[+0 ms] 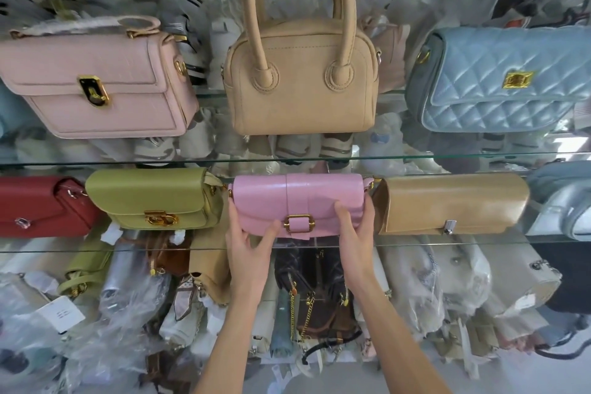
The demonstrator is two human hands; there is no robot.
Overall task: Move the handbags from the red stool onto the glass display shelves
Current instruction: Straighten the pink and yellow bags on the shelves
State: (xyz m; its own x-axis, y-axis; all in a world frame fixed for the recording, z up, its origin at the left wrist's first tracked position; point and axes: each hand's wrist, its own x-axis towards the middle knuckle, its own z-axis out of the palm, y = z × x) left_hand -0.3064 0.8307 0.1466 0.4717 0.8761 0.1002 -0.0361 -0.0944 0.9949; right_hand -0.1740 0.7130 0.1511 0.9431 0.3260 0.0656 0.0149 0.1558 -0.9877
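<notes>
- The pink bag (299,201) sits on the lower glass shelf (447,241), close to the shelf's front edge.
- It lies long-ways from left to right. Its flap and gold buckle (299,223) face the person.
- The left hand (248,246) holds the bag's lower left corner, with the thumb on the front and the fingers curled round the side.
- The right hand (355,233) holds the lower right part the same way, thumb on the front, fingers round the end.
- There is little room at the sides. The green bag (153,198) is just beside it on the left, and the tan bag (451,205) is just beside it on the right. Only thin gaps are left, and the fingers fill them.
- A red bag (41,205) stands further left, at the edge of the view.
- Above, the upper glass shelf (415,155) is close over the bag's top.
- On that upper shelf stand a pale pink bag (96,80), a beige bag (302,77) with tall handles, and a blue quilted bag (499,80).
</notes>
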